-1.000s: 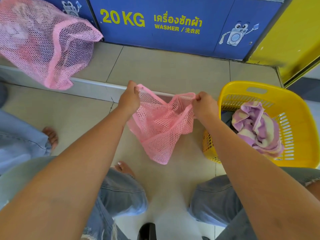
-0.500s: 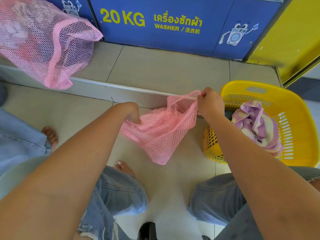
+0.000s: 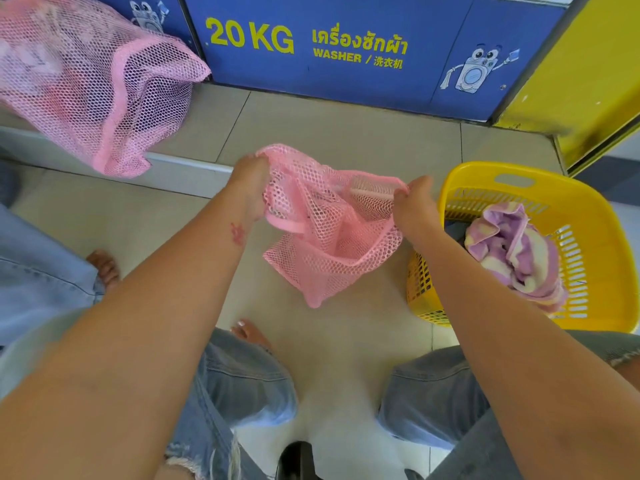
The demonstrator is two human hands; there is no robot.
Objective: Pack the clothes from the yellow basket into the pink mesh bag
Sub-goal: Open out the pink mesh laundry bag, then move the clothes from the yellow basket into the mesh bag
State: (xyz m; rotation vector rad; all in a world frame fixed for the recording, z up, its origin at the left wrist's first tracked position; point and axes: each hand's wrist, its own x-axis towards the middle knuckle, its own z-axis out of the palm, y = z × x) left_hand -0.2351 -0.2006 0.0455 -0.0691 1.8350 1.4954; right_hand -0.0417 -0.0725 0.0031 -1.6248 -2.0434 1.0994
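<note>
Fingertips of left hand [image 3: 249, 185] buried in pink mesh bag [image 3: 332, 244]; 2nd bag [image 3: 86, 81] cut off top-L.

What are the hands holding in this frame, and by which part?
Both hands hold the pink mesh bag by its open top edge: the left hand grips the left side of the rim, the right hand pinches the right.

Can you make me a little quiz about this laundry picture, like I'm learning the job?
1. True or false: the left hand and the right hand both hold the pink mesh bag.
2. Where is the purple towel? A) in the yellow basket B) inside the bag C) on the floor
3. Fill in: the washer sign reads ___ KG.
Key: 1 true; 2 A; 3 20.
</note>
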